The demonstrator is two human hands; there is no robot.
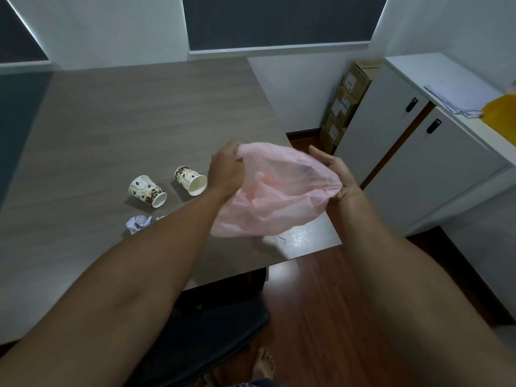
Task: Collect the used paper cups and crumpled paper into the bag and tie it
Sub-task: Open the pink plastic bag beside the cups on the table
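Note:
A thin pink plastic bag (276, 191) hangs between my hands above the table's right front corner. My left hand (227, 169) grips its rim on the left; my right hand (336, 174) holds the rim on the right, stretching the mouth apart. Two paper cups with a coffee-bean print lie on their sides on the grey table (125, 121): one cup (147, 191) to the left, the other cup (190, 180) close beside my left wrist. A crumpled paper ball (137, 224) lies just in front of the cups, partly hidden by my left forearm.
A dark chair (212, 331) stands under the table's front edge. White cabinets (418, 152) with papers on top line the right wall, with stacked cardboard boxes (346, 104) in the corner. Wooden floor (321, 303) lies between table and cabinets.

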